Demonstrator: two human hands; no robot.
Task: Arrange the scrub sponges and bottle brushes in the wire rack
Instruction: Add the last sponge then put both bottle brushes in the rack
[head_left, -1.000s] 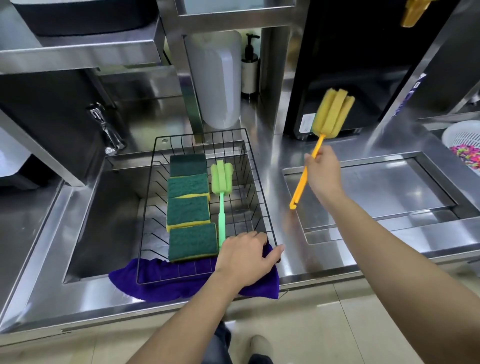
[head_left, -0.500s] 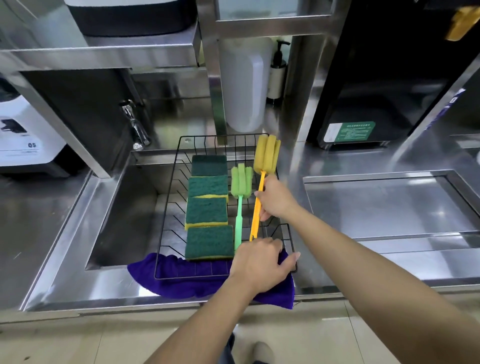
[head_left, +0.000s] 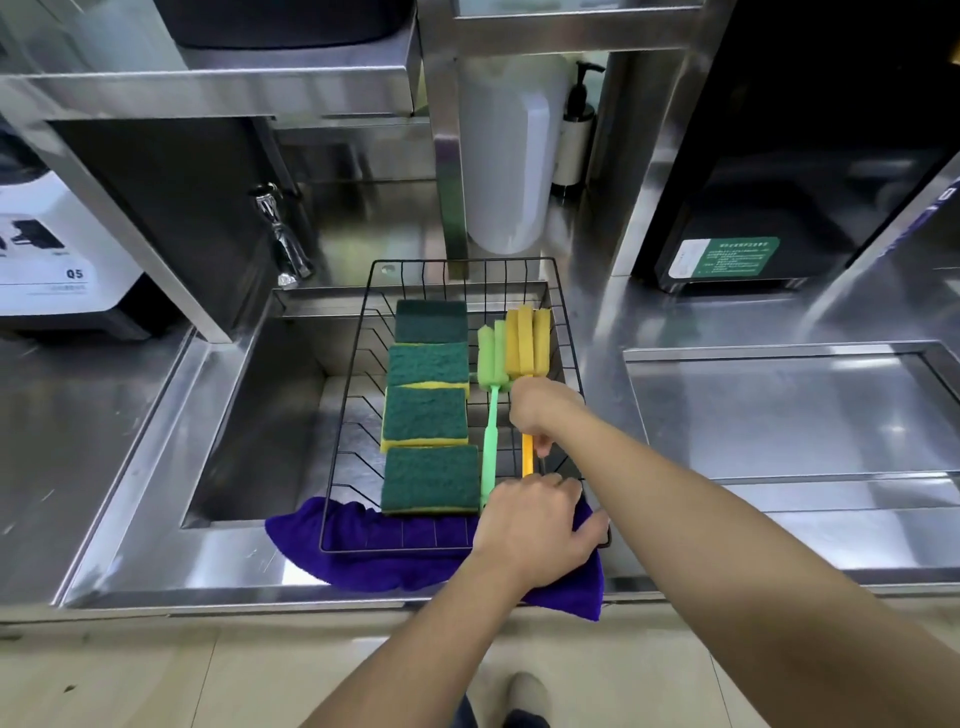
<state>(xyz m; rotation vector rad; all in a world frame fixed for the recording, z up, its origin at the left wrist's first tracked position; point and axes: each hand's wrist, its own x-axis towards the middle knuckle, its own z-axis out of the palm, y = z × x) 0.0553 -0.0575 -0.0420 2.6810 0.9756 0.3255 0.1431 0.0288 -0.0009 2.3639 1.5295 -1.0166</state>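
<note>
A black wire rack (head_left: 566, 332) sits over the sink's right side. Several green-and-yellow scrub sponges (head_left: 426, 415) lie in a column along its left half. A green bottle brush (head_left: 491, 405) lies beside them, head toward the back. Just right of it is the yellow bottle brush (head_left: 529, 340), low in the rack, its orange handle held by my right hand (head_left: 537, 410). My left hand (head_left: 535, 525) presses on the rack's front right corner, fingers curled over the wire rim.
A purple cloth (head_left: 363, 540) lies under the rack's front edge. The open sink basin (head_left: 260, 426) is to the left, a tap (head_left: 283, 244) behind it. A white jug (head_left: 511, 156) and pump bottle (head_left: 574, 130) stand behind the rack. A recessed steel tray (head_left: 789, 405) lies right.
My right hand carried the yellow brush from above the right counter leftward and down into the rack beside the green brush. My left hand stayed on the rack's front corner.
</note>
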